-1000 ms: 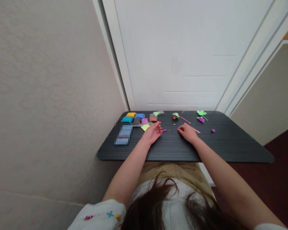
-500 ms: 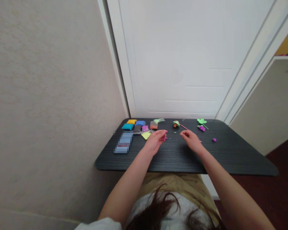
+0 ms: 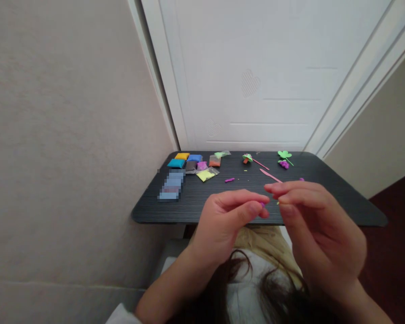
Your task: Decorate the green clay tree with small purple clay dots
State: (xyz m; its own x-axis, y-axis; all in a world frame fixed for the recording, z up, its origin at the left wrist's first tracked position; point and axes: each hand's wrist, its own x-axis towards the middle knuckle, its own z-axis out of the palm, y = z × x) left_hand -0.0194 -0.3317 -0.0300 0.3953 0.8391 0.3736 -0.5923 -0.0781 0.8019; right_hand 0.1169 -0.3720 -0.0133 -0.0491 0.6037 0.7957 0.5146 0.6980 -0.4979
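Observation:
My left hand [image 3: 227,216] is raised in front of the table edge, its thumb and fingers closed on a small piece of purple clay [image 3: 262,205]. Opposite it, my right hand [image 3: 319,229] pinches a tiny yellow bit of clay [image 3: 278,203] between thumb and fingertip. The two sets of fingertips are close together but apart. Beyond them on the table lie a purple clay roll [image 3: 229,180], a pink modelling tool [image 3: 270,175] and a purple lump [image 3: 301,179] partly hidden behind my right hand.
Several colourful clay packets, among them a yellow one [image 3: 206,174], lie at the left of the dark table [image 3: 195,207], beside a blurred-out blue rectangle [image 3: 172,184]. Farther back are a small green-topped clay figure [image 3: 247,158], a green clover shape [image 3: 285,155] and purple clay grapes [image 3: 284,164].
Both hands have come up from over the table toward me, fingertips closer together. The purple roll and pink tool are now uncovered, and the view has shifted slightly.

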